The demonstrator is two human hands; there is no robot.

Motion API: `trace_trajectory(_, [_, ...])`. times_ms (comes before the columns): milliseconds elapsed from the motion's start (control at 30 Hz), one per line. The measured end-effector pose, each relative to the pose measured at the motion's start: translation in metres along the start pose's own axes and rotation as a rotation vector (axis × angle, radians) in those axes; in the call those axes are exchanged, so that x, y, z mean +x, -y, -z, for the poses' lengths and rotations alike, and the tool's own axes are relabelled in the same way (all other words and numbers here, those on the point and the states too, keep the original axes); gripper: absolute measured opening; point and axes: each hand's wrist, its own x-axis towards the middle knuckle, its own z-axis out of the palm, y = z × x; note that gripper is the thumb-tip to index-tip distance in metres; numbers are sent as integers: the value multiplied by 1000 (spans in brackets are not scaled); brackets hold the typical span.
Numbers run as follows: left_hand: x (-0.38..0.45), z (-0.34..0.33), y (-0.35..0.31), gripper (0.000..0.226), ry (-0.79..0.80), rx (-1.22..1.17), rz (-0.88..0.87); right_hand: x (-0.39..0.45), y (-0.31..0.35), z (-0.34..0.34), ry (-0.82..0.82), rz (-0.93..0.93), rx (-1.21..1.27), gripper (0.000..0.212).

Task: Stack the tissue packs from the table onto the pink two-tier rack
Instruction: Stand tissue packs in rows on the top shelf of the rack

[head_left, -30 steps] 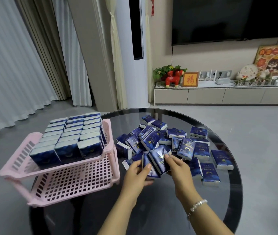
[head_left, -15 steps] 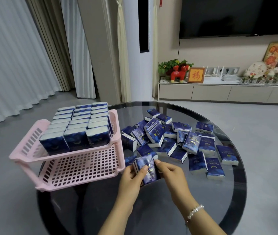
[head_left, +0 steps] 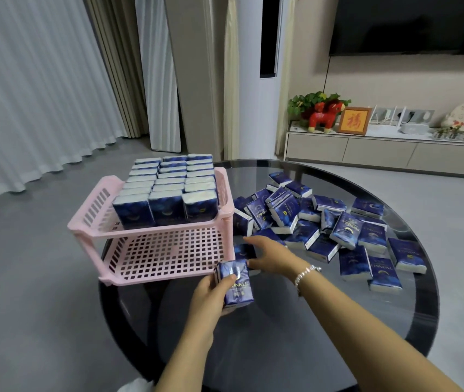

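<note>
The left hand grips a small bundle of tissue packs, long axis upright, just off the pink rack's near right corner. The bare lower tier opens at ten o'clock from it. The right hand reaches to another pack at nine o'clock, fingers seemingly loose. Loose packs lie on the worktop.

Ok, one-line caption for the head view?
Left hand holds tissue packs near the pink rack's empty lower tier; right hand reaches for another.
</note>
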Motion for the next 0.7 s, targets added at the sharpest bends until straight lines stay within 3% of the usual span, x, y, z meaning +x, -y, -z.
trace_trajectory(100, [-1, 2, -2, 15, 20, -12, 12, 7, 8, 2, 144, -33, -110, 77])
trace_trajectory(200, [-3, 3, -4, 18, 44, -23, 14, 4, 7, 4, 158, -53, -132, 72])
trace_trajectory(467, [-7, 3, -6, 17, 122, -43, -22, -33, -18, 5, -1, 13, 148, 58])
trace_trajectory(600, [-7, 2, -4, 16, 137, -24, -52, -56, -30, 9, -148, -12, 378, 42])
trace_trajectory(700, [-8, 1, -3, 15, 146, -26, -81, -72, -34, 12, -203, -1, 590, 42])
